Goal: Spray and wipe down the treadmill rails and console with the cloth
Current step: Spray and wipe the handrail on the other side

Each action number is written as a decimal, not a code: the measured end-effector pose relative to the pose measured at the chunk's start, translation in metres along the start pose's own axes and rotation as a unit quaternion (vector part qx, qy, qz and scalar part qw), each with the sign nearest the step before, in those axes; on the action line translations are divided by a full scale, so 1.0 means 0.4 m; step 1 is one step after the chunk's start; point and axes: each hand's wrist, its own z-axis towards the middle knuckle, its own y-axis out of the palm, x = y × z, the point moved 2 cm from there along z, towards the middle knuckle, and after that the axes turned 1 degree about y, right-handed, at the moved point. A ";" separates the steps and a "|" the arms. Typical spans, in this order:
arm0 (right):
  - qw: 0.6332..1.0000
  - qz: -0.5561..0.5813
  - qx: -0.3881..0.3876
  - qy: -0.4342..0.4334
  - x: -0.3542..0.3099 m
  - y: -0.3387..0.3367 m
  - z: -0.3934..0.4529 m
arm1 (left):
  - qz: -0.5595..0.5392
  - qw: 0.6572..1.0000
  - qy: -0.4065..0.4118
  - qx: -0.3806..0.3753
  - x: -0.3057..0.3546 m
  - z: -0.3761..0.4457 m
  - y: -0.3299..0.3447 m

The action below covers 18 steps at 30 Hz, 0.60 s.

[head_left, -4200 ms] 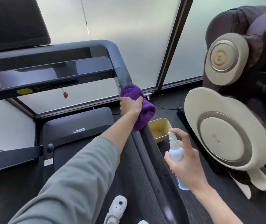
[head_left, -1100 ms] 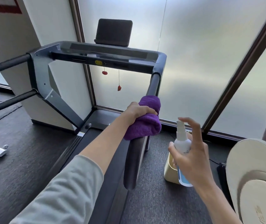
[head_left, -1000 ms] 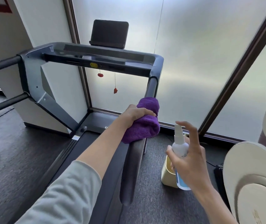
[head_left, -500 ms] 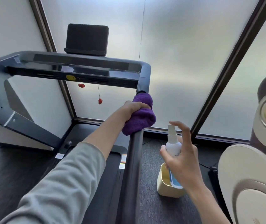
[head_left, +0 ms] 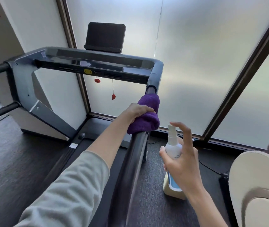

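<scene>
Since half second ago: left hand with purple cloth lower on right treadmill rail, gap to console corner wider. Left hand grips plush, bunched cloth wrapped round smooth dark tubular rail. Right hand grips white plastic spray bottle, blue label, index finger raised above nozzle. Cream rectangular bin on dark carpet behind bottle; contents hidden.
</scene>
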 end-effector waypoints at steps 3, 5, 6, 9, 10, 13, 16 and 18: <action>1.000 0.014 -0.015 -0.010 -0.016 -0.028 -0.044 | -0.044 0.998 -0.029 -0.033 -0.044 -0.094 -0.006; 0.999 0.023 -0.023 -0.014 -0.023 -0.049 -0.080 | -0.085 0.994 -0.050 -0.053 -0.079 -0.163 -0.010; 0.999 0.026 -0.027 -0.015 -0.026 -0.059 -0.100 | -0.099 0.992 -0.060 -0.056 -0.100 -0.198 -0.011; 0.999 0.032 -0.041 -0.015 -0.034 -0.085 -0.155 | -0.135 0.985 -0.082 -0.067 -0.159 -0.306 -0.013; 0.998 0.034 -0.044 -0.015 -0.036 -0.090 -0.171 | -0.140 0.984 -0.085 -0.071 -0.175 -0.342 -0.014; 0.998 0.043 -0.046 -0.011 -0.043 -0.099 -0.212 | -0.140 0.986 -0.075 -0.048 -0.210 -0.432 -0.017; 0.997 0.060 -0.047 -0.009 -0.051 -0.095 -0.241 | -0.141 0.989 -0.050 -0.014 -0.239 -0.499 -0.016; 0.997 0.061 -0.044 -0.009 -0.053 -0.086 -0.250 | -0.157 0.987 -0.035 0.003 -0.264 -0.527 -0.006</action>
